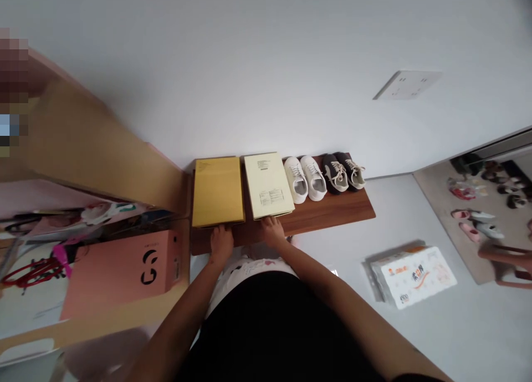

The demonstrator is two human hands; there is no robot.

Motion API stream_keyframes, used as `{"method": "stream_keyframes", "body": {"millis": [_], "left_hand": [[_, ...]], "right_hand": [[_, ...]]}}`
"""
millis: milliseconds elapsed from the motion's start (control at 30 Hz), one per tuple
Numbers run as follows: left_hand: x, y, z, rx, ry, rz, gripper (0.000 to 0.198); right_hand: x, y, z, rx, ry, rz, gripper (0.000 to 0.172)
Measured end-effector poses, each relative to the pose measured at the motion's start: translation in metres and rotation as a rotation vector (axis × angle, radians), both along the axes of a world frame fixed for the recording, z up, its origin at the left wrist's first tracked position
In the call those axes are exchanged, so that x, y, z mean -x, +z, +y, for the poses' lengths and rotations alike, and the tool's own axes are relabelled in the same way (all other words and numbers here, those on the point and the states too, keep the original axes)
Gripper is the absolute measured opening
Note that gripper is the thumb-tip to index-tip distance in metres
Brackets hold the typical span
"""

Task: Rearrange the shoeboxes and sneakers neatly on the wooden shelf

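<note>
A golden-yellow box and a pale yellow box with printed text lie side by side on a dark reddish-brown wooden shelf board against the wall. My left hand is closed at the golden box's front edge, near its right corner. At the front edge of the pale box is my right hand, its fingers bent against it. The box edges partly hide the fingertips. To the right of the boxes stand white sneakers and black shoes with light laces.
At left, a pink box and loose items crowd a wooden desk. A wrapped paper pack lies on the floor at right. Farther right are pink shoes and other footwear. A socket plate is on the wall.
</note>
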State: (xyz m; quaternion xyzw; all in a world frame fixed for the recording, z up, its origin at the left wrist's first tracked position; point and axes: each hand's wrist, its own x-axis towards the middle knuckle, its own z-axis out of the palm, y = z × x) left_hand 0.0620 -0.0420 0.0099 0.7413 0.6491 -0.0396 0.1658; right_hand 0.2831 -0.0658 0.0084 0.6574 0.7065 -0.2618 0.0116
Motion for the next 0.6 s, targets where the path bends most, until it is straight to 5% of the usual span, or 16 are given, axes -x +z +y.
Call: {"method": "stream_keyframes", "body": {"millis": [133,233,333,433,600], "left_hand": [[-0.014,0.009,-0.011,0.089,0.089,0.015,0.042],[-0.034,0.015,-0.009,0.224,0.108,-0.131,0.033],[-0.069,0.014,-0.006,0.211,0.105,-0.372,0.047],[-0.109,0.007,-0.002,0.085,0.17,-0.477,0.072],[-0.141,-0.005,0.007,-0.005,0.271,-0.425,0.082]], "right_hand": [[-0.01,0.005,-0.012,0.016,0.05,0.216,0.055],[-0.03,0.009,-0.015,-0.081,0.014,0.495,0.042],[-0.057,0.011,-0.014,-0.214,-0.326,0.539,0.035],[-0.078,0.007,-0.01,-0.218,-0.603,0.486,0.053],[-0.095,-0.005,-0.005,-0.055,-0.478,0.605,0.08]]}}
